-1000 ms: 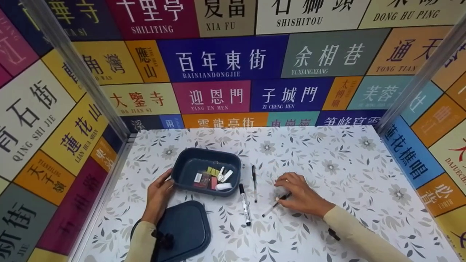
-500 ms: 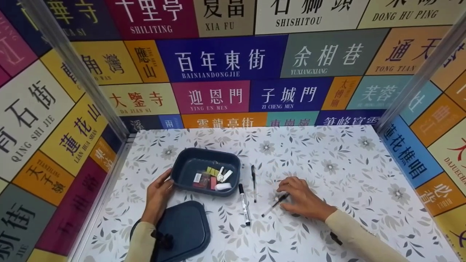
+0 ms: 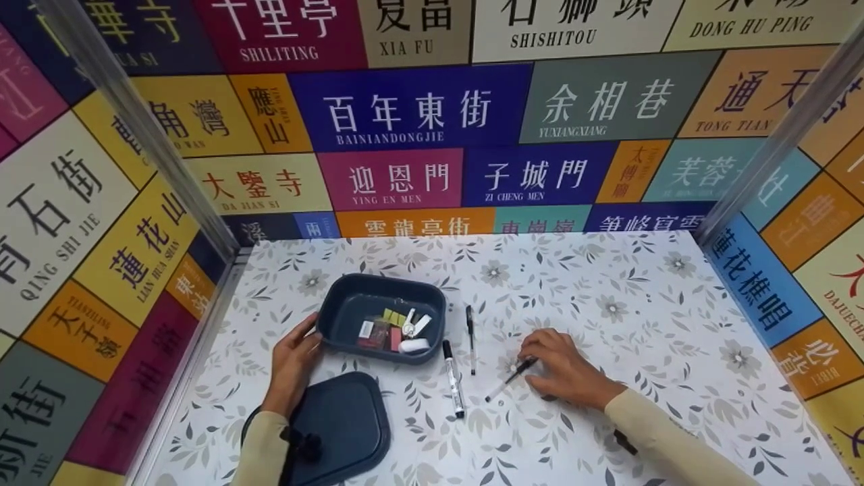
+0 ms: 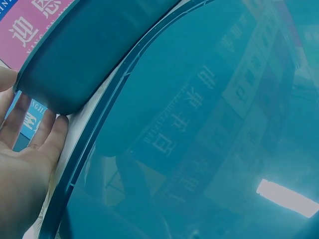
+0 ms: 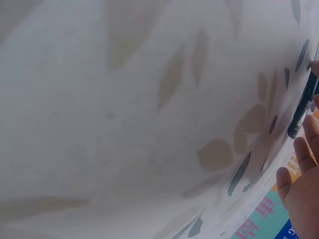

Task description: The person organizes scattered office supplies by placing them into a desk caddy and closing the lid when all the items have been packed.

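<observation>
My left hand (image 3: 293,364) holds the left side of a dark blue plastic box (image 3: 351,312). In the left wrist view, the thumb is at the rim and the fingertips touch the outer wall of the box (image 4: 75,55). My right hand (image 3: 567,371) is around the dark end of a clear-barrelled pen (image 3: 503,385) lying slantwise on the table, thumb apart from the fingers. At the right edge of the right wrist view, the pen's dark end (image 5: 301,112) shows beside the spread fingers. Left of it lie another black-capped pen (image 3: 472,337) and a white marker (image 3: 453,385) with a black cap.
Inside the box are a pink block (image 3: 396,339), a yellow piece (image 3: 393,317), a white rounded item (image 3: 414,346) and other small things. The dark blue lid (image 3: 351,418) lies in front of the box, under the left forearm. Sign-printed walls (image 3: 412,108) enclose the floral-patterned table (image 3: 607,283).
My right thumb and fingers have loosened from the pen, and the hand has shifted slightly right and nearer. The pen stays on the table; the left hand and box have not moved.
</observation>
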Demonstrator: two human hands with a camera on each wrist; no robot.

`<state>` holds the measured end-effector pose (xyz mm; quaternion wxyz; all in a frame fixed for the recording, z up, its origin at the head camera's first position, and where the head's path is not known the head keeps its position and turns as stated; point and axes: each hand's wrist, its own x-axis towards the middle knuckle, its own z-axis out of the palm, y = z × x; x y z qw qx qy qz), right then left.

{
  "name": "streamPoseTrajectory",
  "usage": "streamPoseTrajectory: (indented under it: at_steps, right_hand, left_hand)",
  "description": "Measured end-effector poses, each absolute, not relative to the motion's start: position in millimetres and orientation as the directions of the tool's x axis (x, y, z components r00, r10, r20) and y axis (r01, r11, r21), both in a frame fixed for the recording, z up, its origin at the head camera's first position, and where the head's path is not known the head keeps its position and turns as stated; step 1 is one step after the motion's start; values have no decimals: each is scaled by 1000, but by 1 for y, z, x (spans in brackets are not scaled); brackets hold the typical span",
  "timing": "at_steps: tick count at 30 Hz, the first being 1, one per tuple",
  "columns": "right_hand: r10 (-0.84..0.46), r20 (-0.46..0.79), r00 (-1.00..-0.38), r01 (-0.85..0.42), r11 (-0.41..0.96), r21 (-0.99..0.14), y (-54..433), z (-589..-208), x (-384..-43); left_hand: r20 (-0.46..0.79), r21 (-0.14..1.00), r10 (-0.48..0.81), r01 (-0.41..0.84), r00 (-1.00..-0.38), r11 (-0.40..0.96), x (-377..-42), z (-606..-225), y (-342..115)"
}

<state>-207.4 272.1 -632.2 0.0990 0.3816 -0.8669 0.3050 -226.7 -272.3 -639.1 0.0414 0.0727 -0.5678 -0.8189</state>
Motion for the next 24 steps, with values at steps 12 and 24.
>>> streamPoseTrajectory:
  at_steps: [12,24]
  right_hand:
    - [-584,394,-709,-703,543,-459,275,-635,-212]
    - [-579,371,-726,-683,543,-488,274,-635,-210]
  left_hand:
    - [-72,930,-142,-16,-987,-366,-226,-637,-272]
    - [-64,931,-135,-10,-989,-364,-225,-636,-271]
